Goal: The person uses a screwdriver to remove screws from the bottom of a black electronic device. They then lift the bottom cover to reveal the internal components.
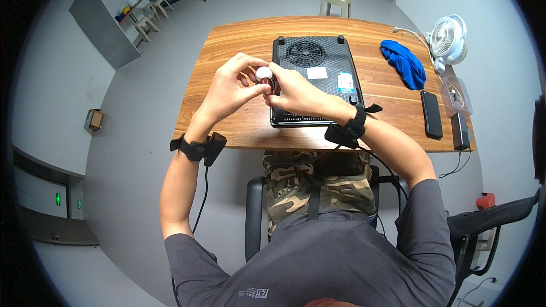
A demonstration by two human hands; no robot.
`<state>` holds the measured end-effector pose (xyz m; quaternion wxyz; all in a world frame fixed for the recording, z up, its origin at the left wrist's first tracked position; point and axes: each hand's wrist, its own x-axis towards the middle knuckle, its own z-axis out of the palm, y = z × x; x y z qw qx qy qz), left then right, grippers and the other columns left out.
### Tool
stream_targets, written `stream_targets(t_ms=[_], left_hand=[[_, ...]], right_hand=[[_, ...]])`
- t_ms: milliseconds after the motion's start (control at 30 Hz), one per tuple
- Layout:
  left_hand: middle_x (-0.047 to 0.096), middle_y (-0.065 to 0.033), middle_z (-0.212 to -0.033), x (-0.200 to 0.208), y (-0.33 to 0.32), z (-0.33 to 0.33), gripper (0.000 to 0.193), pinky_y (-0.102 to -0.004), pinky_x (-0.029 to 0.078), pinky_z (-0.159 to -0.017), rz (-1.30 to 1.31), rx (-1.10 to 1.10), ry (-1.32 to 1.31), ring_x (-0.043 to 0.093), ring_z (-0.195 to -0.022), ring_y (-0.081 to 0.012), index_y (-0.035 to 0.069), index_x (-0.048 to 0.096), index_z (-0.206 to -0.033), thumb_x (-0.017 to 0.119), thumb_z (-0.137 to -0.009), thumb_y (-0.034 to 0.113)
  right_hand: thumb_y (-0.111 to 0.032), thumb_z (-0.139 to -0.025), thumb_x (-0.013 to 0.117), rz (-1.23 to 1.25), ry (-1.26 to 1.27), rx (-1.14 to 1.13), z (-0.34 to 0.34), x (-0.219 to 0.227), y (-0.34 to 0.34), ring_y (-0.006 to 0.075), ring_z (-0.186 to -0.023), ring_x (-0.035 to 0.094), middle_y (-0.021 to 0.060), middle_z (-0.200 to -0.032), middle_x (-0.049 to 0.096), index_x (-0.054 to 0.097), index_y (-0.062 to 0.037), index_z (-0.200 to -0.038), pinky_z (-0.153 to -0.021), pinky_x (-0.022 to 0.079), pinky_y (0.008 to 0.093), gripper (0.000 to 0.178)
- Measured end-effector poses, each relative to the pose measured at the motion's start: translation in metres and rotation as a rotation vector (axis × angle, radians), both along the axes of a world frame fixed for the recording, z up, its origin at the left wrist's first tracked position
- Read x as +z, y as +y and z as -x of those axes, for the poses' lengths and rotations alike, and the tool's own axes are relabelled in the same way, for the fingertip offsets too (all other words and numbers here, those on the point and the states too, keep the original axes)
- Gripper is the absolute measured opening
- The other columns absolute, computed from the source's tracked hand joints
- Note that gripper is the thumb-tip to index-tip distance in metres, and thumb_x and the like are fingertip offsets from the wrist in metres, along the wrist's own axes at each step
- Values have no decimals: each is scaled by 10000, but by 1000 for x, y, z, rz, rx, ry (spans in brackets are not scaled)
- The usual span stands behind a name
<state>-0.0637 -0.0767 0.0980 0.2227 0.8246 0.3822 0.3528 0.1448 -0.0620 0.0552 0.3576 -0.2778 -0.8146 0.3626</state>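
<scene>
Nearby, a black appliance [324,62] crowds the hands [227,85] — blue cloth [404,63] beyond.

A crumpled blue cloth [403,63], a black smartphone [431,115], a white desk fan [447,40] and an upturned black induction cooktop [336,59] are supported by the wood-grain table [239,35].

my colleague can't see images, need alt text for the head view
A left hand and right hand hold a small white-topped object over a wooden table. On it lies a black appliance, vent up; to its right, a blue cloth and white fan.
</scene>
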Motion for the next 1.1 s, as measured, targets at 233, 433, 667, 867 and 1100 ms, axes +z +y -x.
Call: stream_targets(t_ms=[233,433,667,867,1100], left_hand=[[668,-26,-1078,-1,-2,1,420,-233,511,-712,28,8,-12,639,-903,-95,52,711,-1211,868,-828,127],[664,-21,-1065,1,-3,-3,424,-226,504,-708,30,5,-25,639,-897,-89,51,713,-1205,878,-822,130],[662,-22,-1053,-2,-2,-4,396,-222,506,-701,12,26,-41,646,-876,-83,43,709,-1169,880,-819,112],[666,-21,-1040,-7,-1,-5,376,-231,546,-739,25,40,-77,669,-904,-91,19,701,-1144,875,-814,67],[675,-41,-998,-11,5,-7,319,-248,596,-762,51,100,-72,704,-892,-117,-7,696,-1078,869,-812,28]], right_hand=[[-33,-886,677,-2,-11,-1,0,1,-3,404,-908,719,261,-981,684,508,39,-1199,-769,555,455,363],[-31,-871,681,-45,-10,10,-1,-4,2,414,-889,713,267,-964,678,496,46,-1188,-752,555,455,375],[-53,-871,687,16,-22,29,-1,-4,4,421,-872,703,269,-933,665,490,48,-1150,-746,547,460,356],[-86,-874,717,-1,-15,4,2,-6,4,425,-908,712,282,-974,677,500,49,-1172,-762,553,457,393],[-34,-888,755,97,29,-10,2,-6,3,202,-825,736,128,-920,719,538,13,-1219,-752,583,344,399]])
